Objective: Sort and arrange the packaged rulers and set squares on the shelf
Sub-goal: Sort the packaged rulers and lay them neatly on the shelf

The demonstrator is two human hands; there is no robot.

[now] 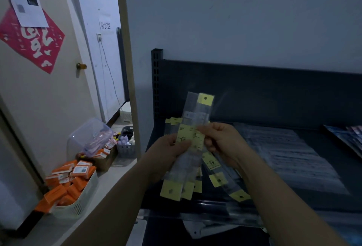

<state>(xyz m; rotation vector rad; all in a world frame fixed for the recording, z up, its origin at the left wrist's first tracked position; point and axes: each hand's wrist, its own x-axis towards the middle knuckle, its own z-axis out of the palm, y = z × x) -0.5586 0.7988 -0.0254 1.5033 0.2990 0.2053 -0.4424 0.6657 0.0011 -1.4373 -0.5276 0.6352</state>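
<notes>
Here, in the head view, a bundle of rulers in clear sleeves with yellow cards is held above the left end of the shelf, tilted slightly to the right. The bundle is gripped by the left hand, with the thumb laid across the front of the sleeves. Its right edge is pinched by the right hand, the fingers curled behind. Yellow cards are seen at both the top and the bottom of the bundle, so the pieces appear to be turned opposite ways. More rulers, the loose rulers, are fanned untidily on the shelf just below the hands. A spread of clear packs is laid flat further right; their contents cannot be made out. A basket of orange boxes is seen on the floor at left.

The step in hand is judged to be gathering and squaring of like rulers. For the next move, the cards probably need to be brought to one end, the edges aligned, and the bundle set down beside the packs before the loose rulers are collected.
</notes>
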